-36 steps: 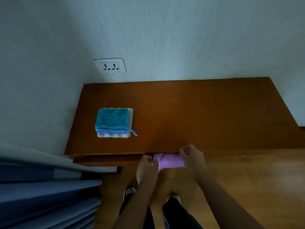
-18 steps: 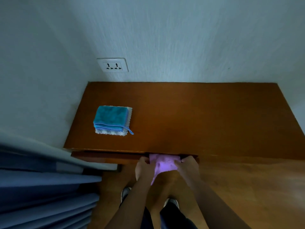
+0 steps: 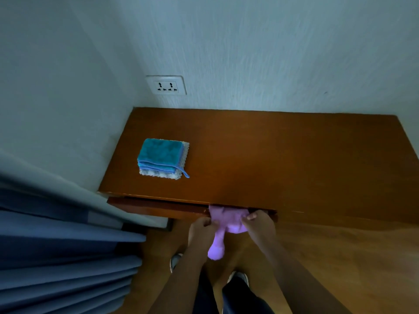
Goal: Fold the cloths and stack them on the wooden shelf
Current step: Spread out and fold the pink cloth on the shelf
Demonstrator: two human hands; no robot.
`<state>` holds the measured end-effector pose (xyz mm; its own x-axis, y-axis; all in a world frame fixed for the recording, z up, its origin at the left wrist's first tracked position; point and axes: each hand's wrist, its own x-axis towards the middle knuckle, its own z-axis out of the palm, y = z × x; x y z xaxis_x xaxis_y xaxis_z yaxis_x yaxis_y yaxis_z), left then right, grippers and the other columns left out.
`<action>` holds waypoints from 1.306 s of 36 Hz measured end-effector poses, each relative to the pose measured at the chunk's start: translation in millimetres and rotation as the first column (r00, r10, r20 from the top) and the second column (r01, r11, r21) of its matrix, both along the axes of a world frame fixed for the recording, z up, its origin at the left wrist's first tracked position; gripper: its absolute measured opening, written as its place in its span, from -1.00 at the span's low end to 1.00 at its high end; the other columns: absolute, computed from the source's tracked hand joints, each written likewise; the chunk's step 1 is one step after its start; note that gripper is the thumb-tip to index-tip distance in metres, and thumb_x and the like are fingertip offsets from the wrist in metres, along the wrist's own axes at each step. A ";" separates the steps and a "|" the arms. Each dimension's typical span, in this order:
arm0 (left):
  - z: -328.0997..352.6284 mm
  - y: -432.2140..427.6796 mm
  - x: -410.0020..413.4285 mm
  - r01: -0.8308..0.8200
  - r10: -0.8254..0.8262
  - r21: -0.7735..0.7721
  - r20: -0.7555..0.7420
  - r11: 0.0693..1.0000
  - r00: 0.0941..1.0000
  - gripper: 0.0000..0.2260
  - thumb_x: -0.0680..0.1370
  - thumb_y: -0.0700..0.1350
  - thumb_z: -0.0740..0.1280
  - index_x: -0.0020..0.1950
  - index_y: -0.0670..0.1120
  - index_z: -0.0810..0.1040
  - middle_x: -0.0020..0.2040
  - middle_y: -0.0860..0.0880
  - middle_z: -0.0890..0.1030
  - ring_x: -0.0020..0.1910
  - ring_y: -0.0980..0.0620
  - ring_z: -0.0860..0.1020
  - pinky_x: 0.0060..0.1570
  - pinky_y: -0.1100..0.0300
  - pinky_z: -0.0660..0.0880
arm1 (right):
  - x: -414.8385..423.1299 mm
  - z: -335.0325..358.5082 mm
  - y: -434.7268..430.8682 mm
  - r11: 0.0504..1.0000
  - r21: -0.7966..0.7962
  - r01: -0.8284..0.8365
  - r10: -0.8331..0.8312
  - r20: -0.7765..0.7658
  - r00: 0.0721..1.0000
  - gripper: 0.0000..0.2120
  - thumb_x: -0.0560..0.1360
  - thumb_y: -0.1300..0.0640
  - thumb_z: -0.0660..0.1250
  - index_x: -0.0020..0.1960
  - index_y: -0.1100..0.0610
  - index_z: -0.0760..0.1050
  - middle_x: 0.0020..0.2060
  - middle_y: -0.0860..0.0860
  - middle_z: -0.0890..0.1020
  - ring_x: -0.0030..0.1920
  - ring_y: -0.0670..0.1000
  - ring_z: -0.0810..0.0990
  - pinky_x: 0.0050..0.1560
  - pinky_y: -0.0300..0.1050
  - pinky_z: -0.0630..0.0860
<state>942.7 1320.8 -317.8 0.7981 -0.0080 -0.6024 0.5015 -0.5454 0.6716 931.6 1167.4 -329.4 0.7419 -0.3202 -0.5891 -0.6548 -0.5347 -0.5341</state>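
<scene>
A purple cloth hangs crumpled just below the front edge of the wooden shelf, part of it drooping toward the floor. My left hand pinches its left side and my right hand grips its right side. Its top edge is hidden under the shelf's front lip. On the shelf's left part lies a stack of folded cloths, a teal one on top of a white one.
A wall with a power socket backs the shelf. Blue-grey curtains hang at the left, reaching the shelf's front left corner. My shoes stand on the wooden floor below.
The purple cloth has come out from under the shelf edge and now droops lower between my hands. My view has shifted slightly; the folded stack has not moved.
</scene>
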 end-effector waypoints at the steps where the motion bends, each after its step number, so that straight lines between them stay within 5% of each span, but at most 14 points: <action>1: -0.8 0.6 0.0 -0.016 0.016 -0.014 -0.005 1.000 1.000 -0.81 0.56 -0.16 0.25 -0.26 -0.04 0.46 -0.28 -0.04 0.47 -0.18 -0.03 0.46 -0.06 0.09 0.45 | 0.5 0.8 1.5 0.999 -0.040 -0.024 0.025 0.026 0.999 -0.85 0.57 0.08 0.20 -0.07 0.15 0.45 -0.19 0.04 0.51 -0.28 -0.10 0.44 -0.20 -0.28 0.35; 6: 2.0 1.5 3.0 -0.024 0.022 -0.059 -0.026 0.998 0.999 -0.89 0.59 -0.16 0.21 -0.12 -0.06 0.46 -0.17 -0.05 0.51 -0.16 0.02 0.49 -0.12 0.17 0.44 | -9.9 2.5 2.4 0.931 -0.325 -0.166 0.218 0.132 0.967 -0.77 0.56 0.07 0.21 0.16 0.15 0.45 0.08 0.05 0.51 0.11 0.02 0.46 0.10 -0.18 0.43; 10: 4.9 -1.7 6.2 -0.020 0.018 -0.038 -0.053 0.999 0.998 -0.88 0.59 -0.14 0.21 0.08 -0.13 0.46 -0.09 -0.06 0.53 -0.05 -0.04 0.51 -0.05 0.10 0.49 | -12.2 2.8 2.5 0.877 -0.403 -0.262 0.317 0.075 0.946 -0.73 0.56 0.02 0.20 0.21 0.10 0.39 0.14 0.01 0.48 0.15 -0.02 0.45 0.11 -0.25 0.41; 16: 8.8 -1.7 1.8 -0.017 0.017 -0.033 -0.016 0.999 1.000 -0.81 0.60 -0.16 0.19 0.15 -0.22 0.47 0.01 -0.15 0.53 0.01 -0.08 0.50 0.06 0.06 0.45 | -0.6 10.3 -4.4 0.847 -0.392 -0.358 0.376 -0.032 0.926 -0.74 0.56 0.06 0.17 0.20 0.16 0.39 0.12 0.08 0.52 0.17 0.07 0.45 0.13 -0.13 0.40; 26: 12.4 3.7 -7.7 -0.085 0.080 -0.097 -0.055 0.992 0.995 -0.92 0.59 -0.11 0.23 0.03 -0.10 0.43 -0.10 -0.06 0.52 -0.06 -0.04 0.52 0.03 0.05 0.48 | -4.4 11.5 -8.0 0.810 -0.398 -0.431 0.446 -0.059 0.893 -0.75 0.55 0.07 0.19 0.19 0.14 0.38 0.12 0.08 0.50 0.19 0.08 0.41 0.17 -0.11 0.43; 32: 17.9 4.5 -7.5 -0.114 0.107 -0.097 -0.076 0.989 0.991 -0.71 0.58 0.05 0.22 -0.06 -0.18 0.51 -0.20 -0.10 0.54 -0.17 -0.03 0.53 -0.11 0.12 0.48 | -5.6 15.0 -10.4 0.764 -0.445 -0.467 0.491 -0.070 0.868 -0.74 0.55 0.03 0.20 0.19 0.11 0.41 0.10 0.05 0.51 0.17 0.05 0.43 0.18 -0.12 0.38; 40: 22.9 4.2 -11.3 -0.160 0.140 -0.146 -0.141 0.976 0.980 -0.74 0.60 -0.08 0.22 0.16 -0.24 0.49 -0.12 -0.07 0.54 -0.10 0.00 0.51 -0.21 0.26 0.45 | -5.0 21.6 -12.7 0.751 -0.427 -0.503 0.514 -0.099 0.852 -0.76 0.55 0.01 0.22 0.14 0.10 0.45 0.10 0.04 0.51 0.17 0.04 0.43 0.21 -0.11 0.36; 47: 33.2 2.7 -11.5 -0.225 0.186 -0.219 -0.188 0.949 0.964 -0.89 0.58 -0.18 0.25 0.07 -0.17 0.51 -0.19 0.00 0.55 -0.24 0.11 0.51 -0.23 0.26 0.48 | -2.3 33.7 -16.8 0.789 -0.229 -0.570 0.531 -0.212 0.820 -0.68 0.48 0.01 0.29 0.18 0.12 0.40 0.18 0.10 0.42 0.20 0.09 0.40 0.22 -0.03 0.41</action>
<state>931.2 1323.6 -284.6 0.6887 -0.0121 -0.7249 0.6990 -0.2543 0.6684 929.3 1150.6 -295.6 0.7639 -0.0404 -0.6440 -0.2567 -0.9347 -0.2459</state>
